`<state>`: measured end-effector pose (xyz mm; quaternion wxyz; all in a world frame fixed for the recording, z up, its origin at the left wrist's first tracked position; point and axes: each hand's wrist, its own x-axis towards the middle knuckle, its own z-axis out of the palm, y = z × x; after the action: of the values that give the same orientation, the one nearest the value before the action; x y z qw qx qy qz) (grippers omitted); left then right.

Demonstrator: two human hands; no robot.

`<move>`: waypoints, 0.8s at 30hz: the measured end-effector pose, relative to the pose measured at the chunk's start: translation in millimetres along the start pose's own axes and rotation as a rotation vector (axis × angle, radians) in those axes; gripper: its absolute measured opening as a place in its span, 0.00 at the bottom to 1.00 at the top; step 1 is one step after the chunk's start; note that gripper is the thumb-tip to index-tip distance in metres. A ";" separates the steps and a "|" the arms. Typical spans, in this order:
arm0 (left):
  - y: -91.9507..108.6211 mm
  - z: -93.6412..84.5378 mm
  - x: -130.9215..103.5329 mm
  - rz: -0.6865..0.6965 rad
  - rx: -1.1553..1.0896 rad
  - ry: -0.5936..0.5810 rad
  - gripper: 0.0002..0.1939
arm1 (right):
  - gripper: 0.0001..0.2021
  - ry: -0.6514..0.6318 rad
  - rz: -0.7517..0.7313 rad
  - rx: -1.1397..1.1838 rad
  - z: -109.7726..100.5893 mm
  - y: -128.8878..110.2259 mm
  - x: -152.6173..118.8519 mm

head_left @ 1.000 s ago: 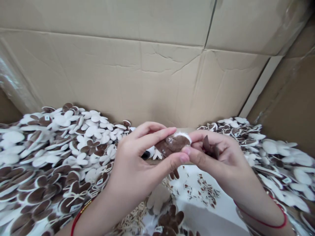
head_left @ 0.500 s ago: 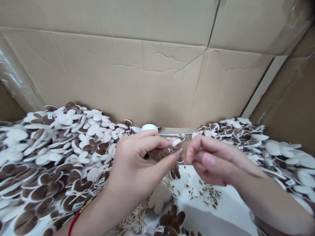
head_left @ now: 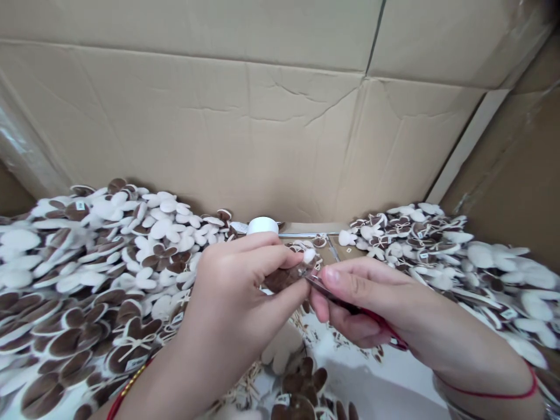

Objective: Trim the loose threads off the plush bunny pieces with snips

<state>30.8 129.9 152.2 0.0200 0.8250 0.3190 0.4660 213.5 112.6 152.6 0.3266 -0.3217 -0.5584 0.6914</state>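
Observation:
Near the centre, my left hand [head_left: 245, 291] pinches a small brown plush piece [head_left: 280, 279] with a white tip between thumb and forefinger. My right hand [head_left: 371, 297] is closed around a slim dark metal tool with red on its handle [head_left: 341, 300], which looks like small scissors or snips. The tool's tip touches or nearly touches the plush piece beside my left thumb. My fingers cover much of both objects. Below the hands lie a beige plush piece [head_left: 282, 350] and brown plush pieces [head_left: 304, 379].
Brown and white plush pieces are heaped at the left [head_left: 83, 280] and right [head_left: 441, 251], some with bows and tags. A white round object [head_left: 262, 225] stands behind my left hand. Cardboard [head_left: 210, 134] rises behind. Small brown bits and pale strips lie below the hands.
My right hand has come left to the plush piece, and the dark tool now shows in it. My left hand still holds the piece, slightly further left.

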 end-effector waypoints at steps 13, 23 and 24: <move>0.9 2.3 2.6 0.039 0.043 -0.006 0.06 | 0.19 -0.041 0.002 -0.007 -1.2 -3.1 0.1; -0.4 2.4 0.4 0.062 0.087 0.010 0.04 | 0.19 -0.033 0.029 0.016 0.4 -6.3 -1.0; -0.6 3.2 0.3 0.066 0.098 0.012 0.04 | 0.19 -0.031 0.035 0.022 0.1 -6.1 -0.9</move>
<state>33.1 131.4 150.5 -0.0380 0.8324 0.3141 0.4550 214.5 112.9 158.6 0.3095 -0.3170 -0.5502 0.7078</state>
